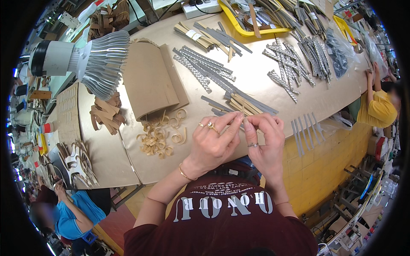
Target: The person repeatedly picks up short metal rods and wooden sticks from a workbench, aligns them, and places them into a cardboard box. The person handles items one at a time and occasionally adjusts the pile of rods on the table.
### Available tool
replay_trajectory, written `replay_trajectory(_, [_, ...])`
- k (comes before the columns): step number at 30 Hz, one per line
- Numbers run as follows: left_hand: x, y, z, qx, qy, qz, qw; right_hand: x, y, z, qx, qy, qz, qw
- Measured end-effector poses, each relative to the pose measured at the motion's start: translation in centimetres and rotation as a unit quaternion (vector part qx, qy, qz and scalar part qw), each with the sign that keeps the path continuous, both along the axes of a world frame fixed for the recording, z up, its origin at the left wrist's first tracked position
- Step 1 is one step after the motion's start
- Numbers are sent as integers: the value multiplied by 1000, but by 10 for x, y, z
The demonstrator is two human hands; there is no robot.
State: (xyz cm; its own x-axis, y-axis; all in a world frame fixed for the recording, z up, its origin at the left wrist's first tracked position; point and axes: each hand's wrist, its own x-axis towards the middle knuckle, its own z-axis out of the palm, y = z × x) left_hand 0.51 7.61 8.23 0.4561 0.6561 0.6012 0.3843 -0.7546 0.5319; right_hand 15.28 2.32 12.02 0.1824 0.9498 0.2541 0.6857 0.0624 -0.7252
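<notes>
My left hand (215,138) and my right hand (267,138) meet at the fingertips above the near edge of the table. Both pinch a narrow tan strip (243,107), and a short end of it shows above the fingers. The rest of the strip is hidden by my hands. Just beyond lies a bundle of tan strips (245,103) mixed with flat grey strips (256,101). Left of my left hand is a loose pile of curled tan strips (159,138). Several grey strips (305,132) hang over the table's edge to my right.
A large lamp (102,64) with metal fins juts in over a curled brown sheet (149,81). Silver braided straps (288,64) and a yellow tray (273,30) occupy the far side. People in yellow (380,106) and blue (77,213) sit at the right and left.
</notes>
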Motion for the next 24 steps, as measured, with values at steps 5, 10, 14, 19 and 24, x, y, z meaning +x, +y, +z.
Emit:
replay_trajectory(5, [2, -2, 0, -30, -15, -1, 999, 1, -1, 1, -21, -6, 2, 1000])
replay_trajectory(10, [4, -1, 0, -89, -67, -2, 994, 1, 0, -2, -19, -21, 14, 999])
replay_trajectory(14, [0, 3, 1, -136, -73, -7, 988, 2, 0, -3, -19, -33, 31, 999])
replay_trajectory(19, [-5, 9, 3, -139, -48, -36, 988, 2, 0, -4, -7, -51, 31, 998])
replay_trajectory(24, [-8, 13, 5, -143, -13, -55, 988, 5, 0, -5, -10, -69, 37, 997])
